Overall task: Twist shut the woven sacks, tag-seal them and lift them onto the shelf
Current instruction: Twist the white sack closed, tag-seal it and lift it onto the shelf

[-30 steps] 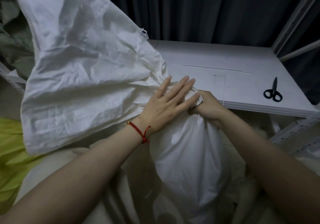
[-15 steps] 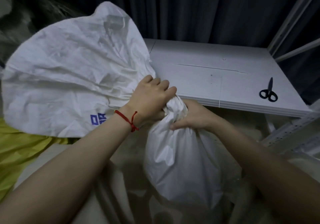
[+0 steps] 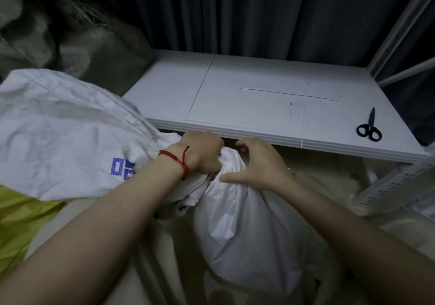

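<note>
Here, left hand (image 3: 202, 154) grips sack (image 3: 247, 222) neck; right hand (image 3: 256, 165) arches over.

**Not seen, or not seen whole**

1. My left hand (image 3: 202, 154): fingertips buried in the gathered neck of the sack (image 3: 247, 222), with the twist hidden beneath them.
2. My right hand (image 3: 256, 163): cupped over that neck. Whether it grips, I cannot tell.
3. Blue print (image 3: 123, 168): partly behind my left forearm, unreadable.
4. Sack base: cut off by the lower edge.
5. Yellow sheet (image 3: 18, 222): cut off at the left edge.
6. Grey-green bundle (image 3: 70, 45): blurred, cut off at the left edge.
</note>
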